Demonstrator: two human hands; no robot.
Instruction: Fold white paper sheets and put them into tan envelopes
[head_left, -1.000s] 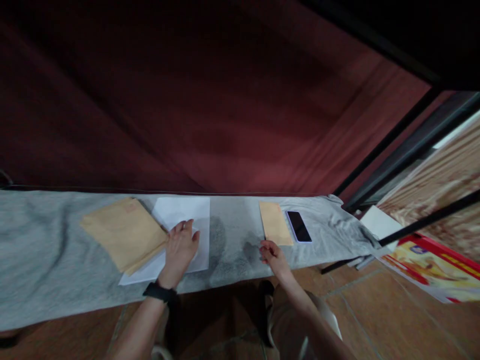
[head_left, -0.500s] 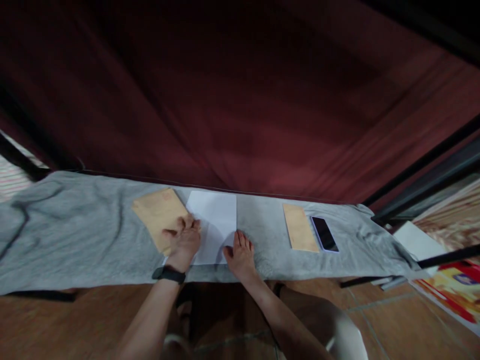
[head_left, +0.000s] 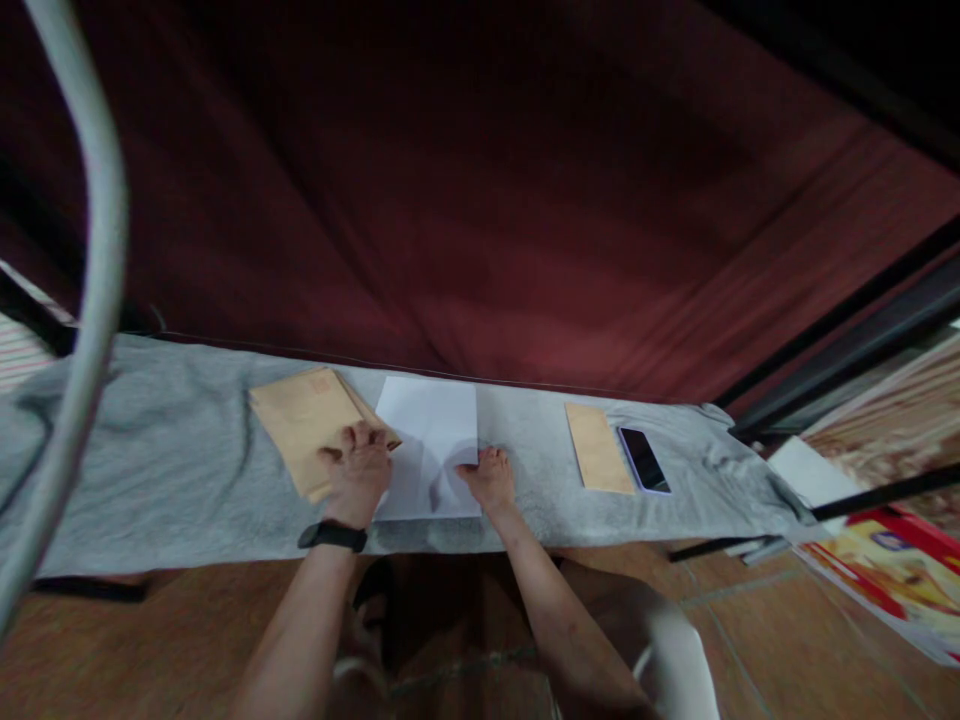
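Note:
My left hand [head_left: 358,478], with a dark band on its wrist, lies with fingers spread on a loose stack of tan paper envelopes [head_left: 304,410]. The stack is fanned out, and one corner reaches over a white sheet of paper [head_left: 431,425]. That sheet lies flat between my hands with a faint vertical crease. At its right edge rests my right hand [head_left: 491,482], thumb over the paper and fingers stretched out beside it on the cloth. Further right, a single tan envelope [head_left: 598,448] lies beside a phone [head_left: 643,460] with a dark screen.
A grey cloth [head_left: 180,450] covers the narrow surface, with wrinkles at both ends. Behind it hangs a dark red curtain [head_left: 480,250]. A pale curved cable or tube [head_left: 109,220] crosses the left side of the view. Dark metal bars [head_left: 847,340] and a colourful box [head_left: 892,570] are at right.
The tan envelopes have slid and fanned apart under my left hand, one corner now over the sheet. My right hand has shifted slightly up the paper's edge. The pale tube has come into view.

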